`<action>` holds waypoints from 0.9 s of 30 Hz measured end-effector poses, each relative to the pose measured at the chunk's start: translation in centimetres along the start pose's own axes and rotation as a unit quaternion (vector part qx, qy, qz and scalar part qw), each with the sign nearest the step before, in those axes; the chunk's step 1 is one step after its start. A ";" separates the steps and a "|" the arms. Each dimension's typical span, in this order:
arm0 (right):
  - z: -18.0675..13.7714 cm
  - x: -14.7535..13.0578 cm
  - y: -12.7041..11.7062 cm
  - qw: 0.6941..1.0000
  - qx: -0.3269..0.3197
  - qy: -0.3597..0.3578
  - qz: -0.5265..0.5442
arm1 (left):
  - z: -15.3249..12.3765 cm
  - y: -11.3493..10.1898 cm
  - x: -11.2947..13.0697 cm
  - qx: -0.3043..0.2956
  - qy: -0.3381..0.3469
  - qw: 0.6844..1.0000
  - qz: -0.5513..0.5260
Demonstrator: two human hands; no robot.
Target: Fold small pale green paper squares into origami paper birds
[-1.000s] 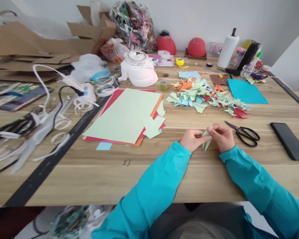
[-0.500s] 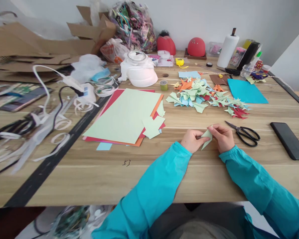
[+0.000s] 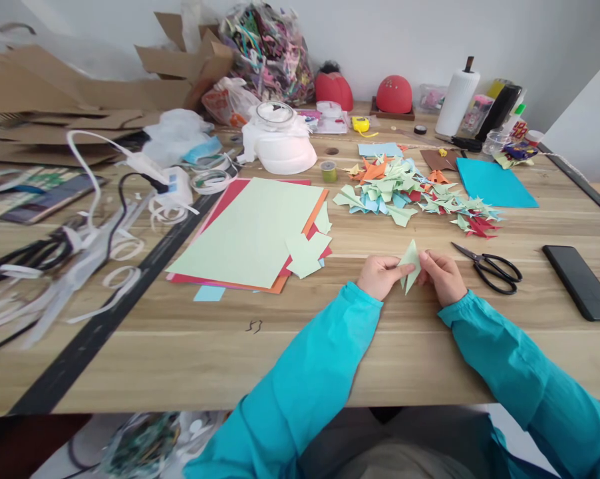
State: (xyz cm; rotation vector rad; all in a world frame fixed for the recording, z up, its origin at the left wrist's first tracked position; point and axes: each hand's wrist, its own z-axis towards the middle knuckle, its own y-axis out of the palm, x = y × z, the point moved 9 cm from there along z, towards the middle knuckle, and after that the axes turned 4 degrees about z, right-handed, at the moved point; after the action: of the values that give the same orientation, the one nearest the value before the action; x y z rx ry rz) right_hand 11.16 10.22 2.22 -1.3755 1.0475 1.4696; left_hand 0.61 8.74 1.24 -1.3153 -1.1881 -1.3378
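My left hand (image 3: 380, 276) and my right hand (image 3: 442, 274) both pinch a small folded piece of pale green paper (image 3: 410, 263) just above the wooden table (image 3: 300, 346). The paper stands pointed, its tip up between my fingertips. Both sleeves are teal. Black scissors (image 3: 489, 266) lie just right of my right hand. A stack of coloured paper sheets (image 3: 253, 233) with a pale green sheet on top lies to the left, with small green squares (image 3: 307, 253) at its near corner.
A heap of folded paper shapes (image 3: 410, 193) lies behind my hands. A black phone (image 3: 582, 283) rests at the right, a teal sheet (image 3: 494, 183) beyond it. Cardboard (image 3: 80, 86), cables and white strips (image 3: 80, 246) crowd the left. A paper towel roll (image 3: 457, 100) stands at the back.
The folded green paper has been turned so its point stands upward, and both hands have shifted slightly up and away from me.
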 end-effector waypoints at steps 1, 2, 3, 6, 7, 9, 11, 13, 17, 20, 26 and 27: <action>-0.1 -0.4 0.2 0.999 -0.009 -0.014 -0.028 | 0.1 0.0 -0.3 0.001 -0.010 1.000 -0.018; -0.1 -0.8 0.4 0.998 -0.014 -0.026 -0.051 | 0.1 0.0 -0.6 0.000 -0.018 0.999 -0.037; -0.2 -1.1 0.6 0.997 -0.017 -0.037 -0.068 | 0.2 0.1 -0.9 0.000 -0.025 0.998 -0.056; -0.4 -1.9 0.6 0.993 -0.009 -0.061 -0.098 | 0.2 0.5 -1.3 -0.014 -0.042 0.994 -0.104; -0.5 -2.0 0.6 0.992 -0.007 -0.064 -0.106 | 0.2 0.7 -1.3 -0.020 -0.047 0.992 -0.118; -0.5 -1.9 0.6 0.990 -0.010 -0.063 -0.122 | 0.1 0.9 -1.2 -0.025 -0.049 0.990 -0.132; -0.5 -1.8 0.9 0.989 -0.023 -0.059 -0.137 | 0.1 0.9 -1.2 -0.021 -0.049 0.989 -0.136; -0.6 -1.8 1.0 0.987 -0.033 -0.060 -0.146 | 0.0 1.1 -1.3 -0.027 -0.061 0.986 -0.155; -0.7 -2.4 0.6 0.985 -0.005 -0.075 -0.155 | 0.0 1.3 -1.3 -0.024 -0.077 0.978 -0.192; -0.7 -2.4 0.3 0.985 0.010 -0.070 -0.157 | -0.1 0.3 -0.5 0.018 -0.045 0.992 -0.116; -0.6 -1.3 0.8 0.989 -0.029 -0.038 -0.140 | -0.4 -0.7 1.5 0.060 0.038 0.997 0.035; -0.6 -1.3 0.8 0.989 -0.030 -0.039 -0.140 | -0.5 -0.7 1.6 0.057 0.040 0.997 0.036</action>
State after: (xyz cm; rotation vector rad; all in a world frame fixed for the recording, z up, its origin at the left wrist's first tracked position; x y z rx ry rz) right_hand 10.65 9.39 3.48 -1.4324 0.7323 1.3430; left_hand -0.19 8.44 2.78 -1.2005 -1.1358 -1.2417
